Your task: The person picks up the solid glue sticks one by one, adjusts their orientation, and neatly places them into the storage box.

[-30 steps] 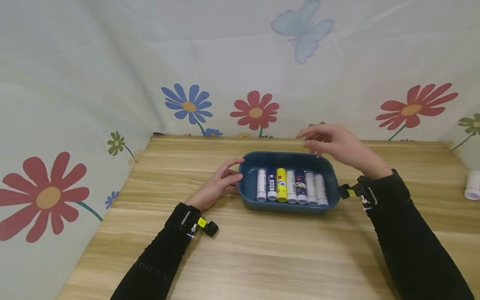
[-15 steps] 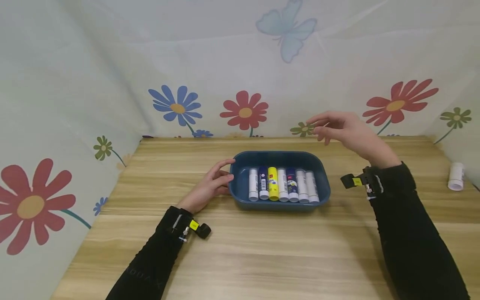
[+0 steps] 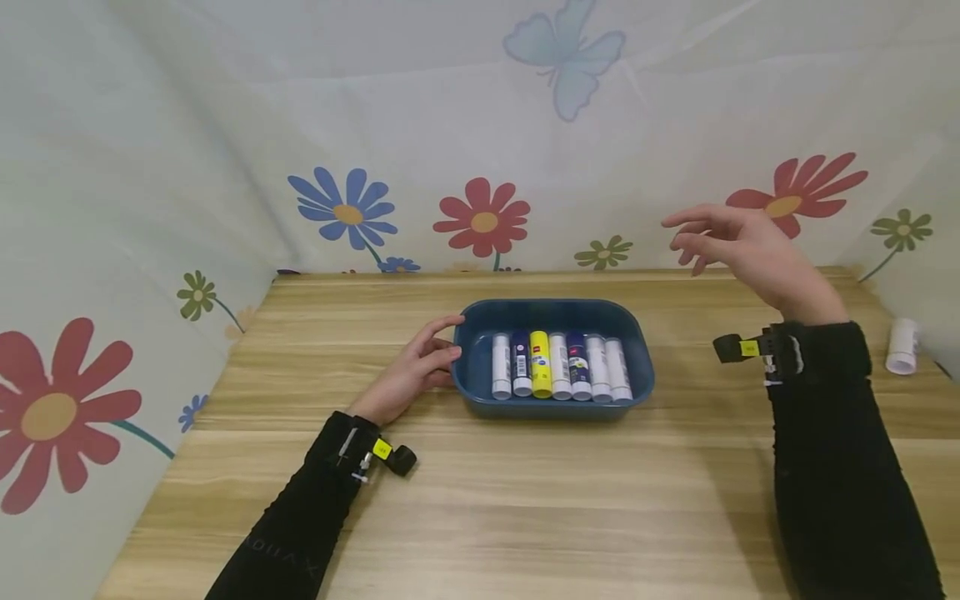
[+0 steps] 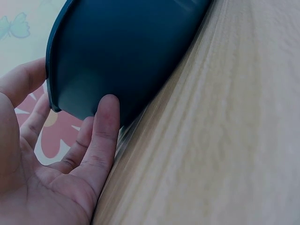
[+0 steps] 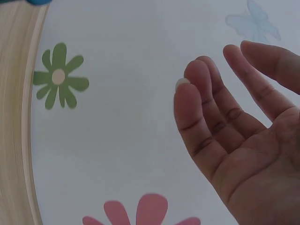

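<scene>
A dark blue plastic bin (image 3: 555,410) stands on the table, with several glue sticks lying side by side in it. Most are white; one is yellow (image 3: 541,364), and two have dark blue labels. At the bin's left end, my left hand (image 3: 401,375) rests its fingertips against the rim and outer wall. The left wrist view shows those fingers (image 4: 105,124) fairly straight against the wall (image 4: 122,47). My right hand (image 3: 757,250) hovers above the table, right of and beyond the bin, fingers loosely bent. Nothing lies in its palm in the right wrist view.
Another white glue stick (image 3: 902,346) is on the table at the far right. The wood-grain table (image 3: 570,508) reaches a flowered backdrop (image 3: 660,150) along its back and sides. A dark thin item (image 3: 943,371) shows near the right edge.
My right hand has moved right and up, away from above the bin's back right corner. My left hand stays at the bin's left end. The head view has shifted, bringing more of the right side in.
</scene>
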Available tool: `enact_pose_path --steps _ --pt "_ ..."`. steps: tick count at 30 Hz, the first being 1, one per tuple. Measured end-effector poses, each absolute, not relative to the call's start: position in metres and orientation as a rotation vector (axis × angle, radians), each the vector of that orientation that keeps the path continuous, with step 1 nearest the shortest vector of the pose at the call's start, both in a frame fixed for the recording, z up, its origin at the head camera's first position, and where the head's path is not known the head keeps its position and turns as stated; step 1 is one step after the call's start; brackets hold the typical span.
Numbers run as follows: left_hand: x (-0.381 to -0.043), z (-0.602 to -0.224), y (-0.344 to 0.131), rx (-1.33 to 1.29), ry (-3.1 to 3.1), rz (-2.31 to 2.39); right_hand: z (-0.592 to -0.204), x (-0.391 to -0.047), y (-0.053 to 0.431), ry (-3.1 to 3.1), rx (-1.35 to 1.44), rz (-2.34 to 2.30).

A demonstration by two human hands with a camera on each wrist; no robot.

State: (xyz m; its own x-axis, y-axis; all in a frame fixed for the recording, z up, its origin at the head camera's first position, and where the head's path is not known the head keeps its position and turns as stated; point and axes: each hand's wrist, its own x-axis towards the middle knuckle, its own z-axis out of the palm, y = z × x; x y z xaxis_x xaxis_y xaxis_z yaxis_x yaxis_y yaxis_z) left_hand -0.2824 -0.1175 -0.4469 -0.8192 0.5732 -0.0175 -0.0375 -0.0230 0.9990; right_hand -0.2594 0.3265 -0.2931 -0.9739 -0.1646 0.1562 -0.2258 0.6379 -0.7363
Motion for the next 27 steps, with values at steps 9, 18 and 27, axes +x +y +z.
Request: enact_pose_path --steps 9,18,27 --pt "-0.283 -0.447 -0.118 0.562 1.841 1.892 -0.289 -0.251 0.357 -2.692 0.311 1.365" --pt "-0.284 -0.447 -0.118 0.562 1.849 1.874 -0.288 -0.236 0.395 -2.593 0.112 1.410" --pt "-0.281 -0.444 -0.117 0.557 1.851 1.872 -0.292 -0.229 0.412 -2.456 0.138 1.584"
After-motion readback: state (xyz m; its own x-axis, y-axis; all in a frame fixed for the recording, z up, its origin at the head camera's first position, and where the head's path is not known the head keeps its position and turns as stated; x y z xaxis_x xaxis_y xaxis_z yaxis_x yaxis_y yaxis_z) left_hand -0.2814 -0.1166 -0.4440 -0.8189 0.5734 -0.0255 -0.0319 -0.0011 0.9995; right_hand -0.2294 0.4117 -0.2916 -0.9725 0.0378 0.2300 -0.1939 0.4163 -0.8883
